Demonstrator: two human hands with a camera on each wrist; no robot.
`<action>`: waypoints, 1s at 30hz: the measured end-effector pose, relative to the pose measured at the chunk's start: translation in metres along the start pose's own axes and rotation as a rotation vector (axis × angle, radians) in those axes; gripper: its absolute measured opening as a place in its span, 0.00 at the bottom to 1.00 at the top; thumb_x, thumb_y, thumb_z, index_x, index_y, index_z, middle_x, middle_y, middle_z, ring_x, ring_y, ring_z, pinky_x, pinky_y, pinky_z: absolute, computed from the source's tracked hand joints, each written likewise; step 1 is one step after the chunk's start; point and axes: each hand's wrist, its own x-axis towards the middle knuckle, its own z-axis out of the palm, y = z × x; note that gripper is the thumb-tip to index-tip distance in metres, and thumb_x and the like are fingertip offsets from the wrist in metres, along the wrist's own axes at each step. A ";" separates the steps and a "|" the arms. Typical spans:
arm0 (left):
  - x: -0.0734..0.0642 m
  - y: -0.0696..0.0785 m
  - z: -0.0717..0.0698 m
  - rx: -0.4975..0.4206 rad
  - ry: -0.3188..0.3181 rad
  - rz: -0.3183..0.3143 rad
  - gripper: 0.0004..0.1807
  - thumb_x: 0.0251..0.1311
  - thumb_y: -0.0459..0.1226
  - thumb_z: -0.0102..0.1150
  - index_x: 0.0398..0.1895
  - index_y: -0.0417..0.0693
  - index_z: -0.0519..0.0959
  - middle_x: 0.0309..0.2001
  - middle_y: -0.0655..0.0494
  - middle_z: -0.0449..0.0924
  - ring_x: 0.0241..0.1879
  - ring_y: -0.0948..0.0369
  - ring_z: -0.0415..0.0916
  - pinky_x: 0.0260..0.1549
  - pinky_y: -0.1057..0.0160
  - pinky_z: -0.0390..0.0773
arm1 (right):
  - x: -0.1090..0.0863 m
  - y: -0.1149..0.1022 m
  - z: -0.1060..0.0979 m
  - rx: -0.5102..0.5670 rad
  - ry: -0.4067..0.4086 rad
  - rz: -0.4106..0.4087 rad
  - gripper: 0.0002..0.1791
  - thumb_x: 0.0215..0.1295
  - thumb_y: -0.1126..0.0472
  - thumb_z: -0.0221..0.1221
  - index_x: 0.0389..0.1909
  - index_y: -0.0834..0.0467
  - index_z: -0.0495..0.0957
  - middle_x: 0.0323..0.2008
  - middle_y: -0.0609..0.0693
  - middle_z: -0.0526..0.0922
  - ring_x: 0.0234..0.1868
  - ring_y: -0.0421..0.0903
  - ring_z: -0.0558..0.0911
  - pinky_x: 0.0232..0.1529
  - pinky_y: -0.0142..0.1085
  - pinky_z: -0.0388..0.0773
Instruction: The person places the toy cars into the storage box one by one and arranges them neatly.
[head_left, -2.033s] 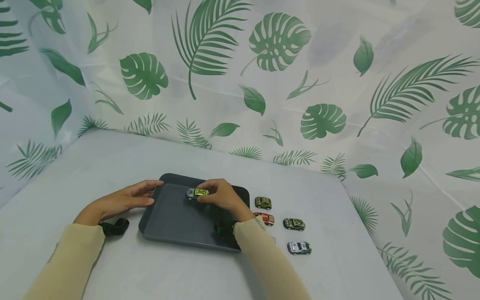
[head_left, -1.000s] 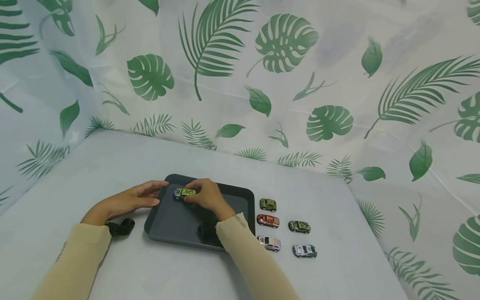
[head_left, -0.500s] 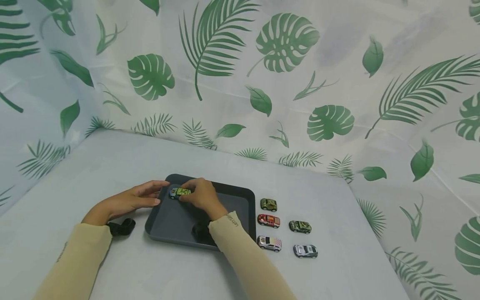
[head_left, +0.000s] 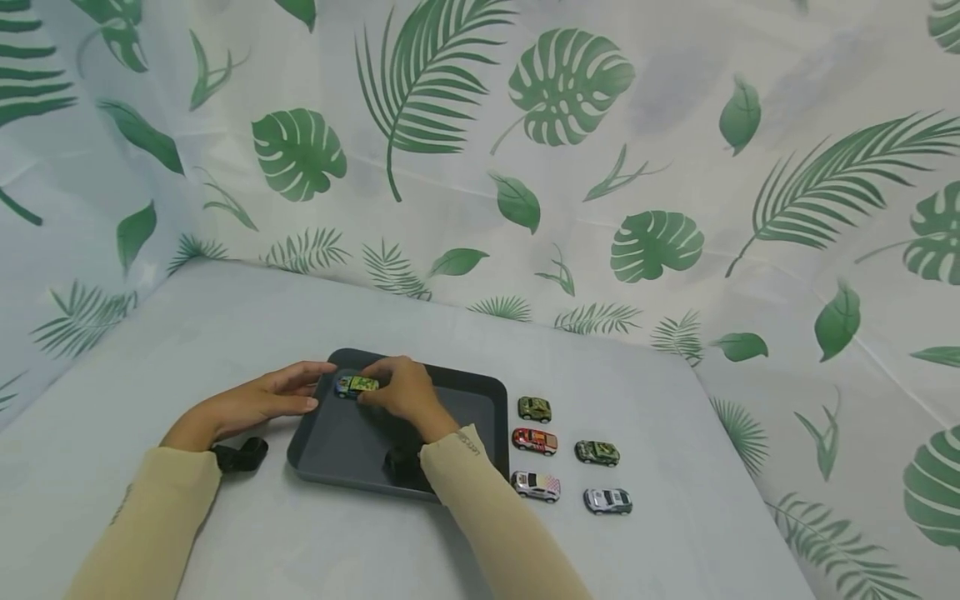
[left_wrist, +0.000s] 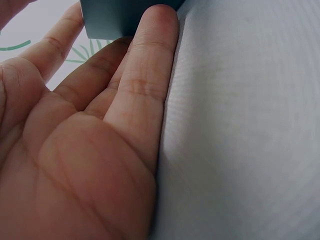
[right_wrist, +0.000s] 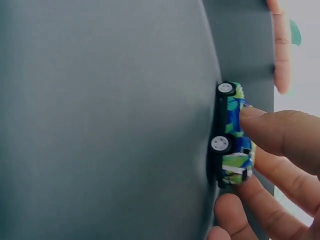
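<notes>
In the head view the right hand (head_left: 405, 389) pinches a blue-and-green toy car (head_left: 356, 386) by the far left corner of the grey tray (head_left: 341, 446) – the tray floor runs on from there to the near and right edges. The left hand (head_left: 255, 402), fingers extended, lies at the left edge. Beyond the right edge stand a red toy car (head_left: 535, 441) and four others.

In the left wrist view, a straight finger reaches the tray wall.

In the right wrist view, the car's whitish spoked wheels sit beside the wall – whether they touch the floor, I cannot tell.

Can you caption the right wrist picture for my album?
The fingers of a right hand pinch a small blue-and-green patterned toy car inside a dark grey shallow tray.
</notes>
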 end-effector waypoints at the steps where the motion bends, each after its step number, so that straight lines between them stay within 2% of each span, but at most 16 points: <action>1: 0.000 0.000 0.000 -0.001 0.000 0.001 0.41 0.80 0.41 0.59 0.87 0.41 0.52 0.86 0.31 0.39 0.83 0.26 0.40 0.76 0.26 0.53 | -0.001 0.000 -0.002 0.010 -0.001 -0.002 0.20 0.64 0.60 0.78 0.56 0.56 0.90 0.55 0.51 0.91 0.59 0.50 0.86 0.59 0.44 0.83; 8: -0.001 0.000 0.000 0.006 0.008 -0.001 0.41 0.80 0.42 0.60 0.87 0.41 0.53 0.86 0.31 0.39 0.82 0.26 0.40 0.75 0.25 0.53 | -0.015 0.002 -0.016 0.116 -0.014 -0.060 0.20 0.65 0.64 0.76 0.58 0.58 0.89 0.58 0.55 0.89 0.52 0.51 0.90 0.50 0.39 0.87; 10: -0.001 0.000 0.000 0.009 0.011 -0.006 0.41 0.80 0.42 0.60 0.87 0.42 0.53 0.86 0.31 0.39 0.82 0.26 0.40 0.75 0.25 0.53 | -0.019 0.005 -0.021 0.129 -0.020 -0.084 0.20 0.65 0.64 0.76 0.58 0.58 0.89 0.59 0.55 0.89 0.53 0.52 0.90 0.48 0.38 0.87; 15: 0.000 -0.001 0.000 0.001 0.009 -0.010 0.41 0.80 0.42 0.60 0.87 0.42 0.53 0.87 0.31 0.38 0.83 0.26 0.39 0.76 0.25 0.52 | -0.028 0.011 -0.034 0.197 -0.077 -0.134 0.21 0.67 0.65 0.74 0.61 0.61 0.87 0.60 0.57 0.88 0.56 0.55 0.89 0.51 0.39 0.86; 20: 0.000 -0.003 -0.001 0.014 0.004 -0.008 0.41 0.80 0.42 0.59 0.88 0.43 0.52 0.86 0.30 0.39 0.82 0.26 0.41 0.75 0.25 0.55 | -0.038 0.019 -0.048 0.268 -0.138 -0.173 0.21 0.69 0.66 0.73 0.62 0.63 0.86 0.61 0.58 0.87 0.55 0.51 0.88 0.53 0.38 0.85; 30: 0.000 -0.003 -0.002 0.007 0.000 -0.006 0.41 0.81 0.42 0.59 0.88 0.42 0.52 0.86 0.31 0.40 0.83 0.27 0.42 0.75 0.26 0.55 | -0.058 0.032 -0.067 0.331 -0.180 -0.233 0.23 0.71 0.69 0.70 0.64 0.69 0.82 0.62 0.61 0.86 0.52 0.46 0.87 0.53 0.37 0.84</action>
